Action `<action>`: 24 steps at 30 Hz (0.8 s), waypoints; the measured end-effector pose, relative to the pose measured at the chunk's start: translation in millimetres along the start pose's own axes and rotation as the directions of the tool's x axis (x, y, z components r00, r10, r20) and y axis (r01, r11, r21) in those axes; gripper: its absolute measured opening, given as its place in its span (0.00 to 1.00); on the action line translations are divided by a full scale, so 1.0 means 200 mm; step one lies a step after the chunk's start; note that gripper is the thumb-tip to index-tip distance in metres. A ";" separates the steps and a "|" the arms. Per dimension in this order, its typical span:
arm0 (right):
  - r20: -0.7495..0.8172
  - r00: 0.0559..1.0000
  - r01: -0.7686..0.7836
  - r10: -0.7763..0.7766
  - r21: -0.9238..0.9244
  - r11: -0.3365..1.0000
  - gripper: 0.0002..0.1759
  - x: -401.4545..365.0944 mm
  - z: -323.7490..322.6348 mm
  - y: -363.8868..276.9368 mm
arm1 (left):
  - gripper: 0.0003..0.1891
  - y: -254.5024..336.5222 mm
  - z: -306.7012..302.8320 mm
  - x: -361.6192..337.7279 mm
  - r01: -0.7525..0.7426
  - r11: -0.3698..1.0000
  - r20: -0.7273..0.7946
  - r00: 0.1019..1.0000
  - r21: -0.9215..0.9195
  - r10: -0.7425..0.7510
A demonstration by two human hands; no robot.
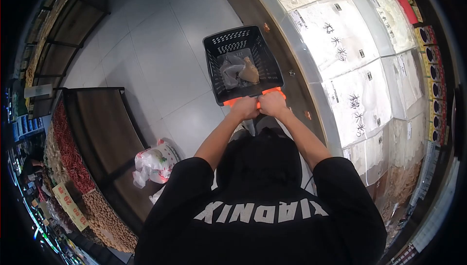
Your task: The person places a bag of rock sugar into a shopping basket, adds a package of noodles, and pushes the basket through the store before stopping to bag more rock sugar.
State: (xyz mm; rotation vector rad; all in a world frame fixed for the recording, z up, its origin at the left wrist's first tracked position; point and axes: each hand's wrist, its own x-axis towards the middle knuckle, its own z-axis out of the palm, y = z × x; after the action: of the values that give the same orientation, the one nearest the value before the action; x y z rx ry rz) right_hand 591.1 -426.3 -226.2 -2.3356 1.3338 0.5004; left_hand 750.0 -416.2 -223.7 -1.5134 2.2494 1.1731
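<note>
Both of my hands are closed side by side on the orange handle [272,91] of a black plastic basket [276,65]. My left hand [246,107] grips it near the middle, and just right of it my right hand [272,103] wraps round it too, the two almost touching. Inside the basket lie clear plastic bags [231,68] and a bag with something brown [249,72] in it. The basket's perforated far wall is tilted away from me.
Bins of white powder [360,94] with handwritten labels line the right side. Dried red chillies [73,148] and brown nuts or seeds [104,216] fill a display at lower left. A white plastic bag [154,162] stands on the tiled floor [160,46] beside it.
</note>
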 end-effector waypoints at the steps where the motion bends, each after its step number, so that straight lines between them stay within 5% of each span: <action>1: 0.000 1.000 0.018 -0.018 -0.001 1.000 0.13 0.03 -0.01 0.01 | 0.15 -0.01 -0.03 0.02 -0.007 1.000 0.000 1.000 0.007 0.007; 9: -0.068 0.985 0.165 -0.158 0.108 0.980 0.12 0.23 -0.17 0.10 | 0.14 -0.09 -0.21 0.15 0.043 0.999 -0.071 0.997 0.005 -0.043; 11: -0.059 0.985 0.171 -0.164 0.144 0.975 0.12 0.29 -0.24 0.14 | 0.14 -0.08 -0.26 0.20 0.116 0.993 0.018 0.993 0.020 -0.116; 13: 0.106 0.963 0.232 -0.248 0.146 0.962 0.13 0.34 -0.33 0.19 | 0.14 -0.07 -0.31 0.23 0.127 0.991 0.040 0.991 0.038 -0.129; 16: 0.129 0.948 0.266 -0.290 0.177 0.948 0.14 0.44 -0.35 0.23 | 0.14 -0.09 -0.34 0.28 0.159 0.987 0.005 0.987 0.017 -0.159; 24: 0.045 0.953 0.292 -0.300 0.141 0.946 0.11 0.65 -0.42 0.30 | 0.13 -0.14 -0.55 0.39 0.196 0.981 -0.028 0.980 -0.012 -0.196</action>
State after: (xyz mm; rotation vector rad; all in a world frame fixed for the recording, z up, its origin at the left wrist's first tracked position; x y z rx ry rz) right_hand 610.0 -591.4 -228.6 -2.3307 0.9320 0.3773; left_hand 765.9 -552.5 -206.9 -1.7207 2.0581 1.1114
